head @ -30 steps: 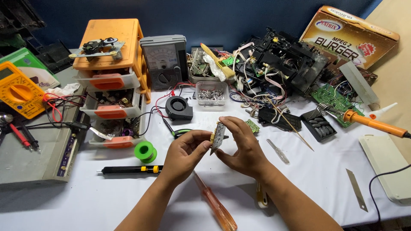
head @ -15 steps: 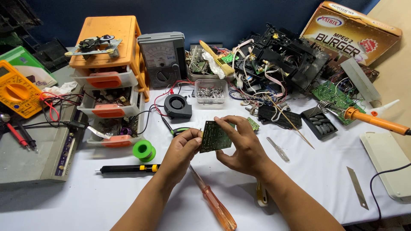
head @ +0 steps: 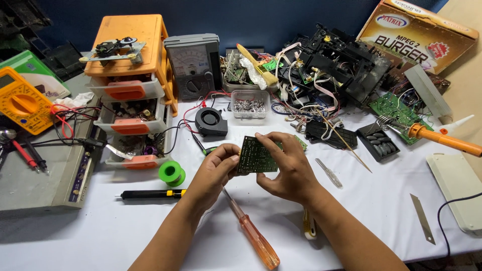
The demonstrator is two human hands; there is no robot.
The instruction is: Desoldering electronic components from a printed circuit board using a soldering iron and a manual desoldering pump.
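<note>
Both my hands hold a small dark green circuit board (head: 255,156) above the white table, its solder side facing me. My left hand (head: 213,173) pinches the board's left edge with thumb and fingers. My right hand (head: 286,165) grips its right side, with fingers over the top edge and the thumb below. An orange-handled screwdriver (head: 253,238) lies on the table just under my forearms. A green solder spool (head: 172,173) and a black desoldering pump (head: 150,194) lie left of my left hand.
An orange drawer cabinet (head: 131,60), an analogue meter (head: 193,65), a yellow multimeter (head: 22,100), a black fan (head: 211,122), a clear parts box (head: 249,104), a heap of black disassembled electronics (head: 341,65), an orange soldering iron (head: 437,138), a cardboard box (head: 419,32) and a metal blade (head: 422,218) surround the hands.
The circuit board has been turned from edge-on to flat, so its solder side faces me. Both hands kept hold of it in about the same place.
</note>
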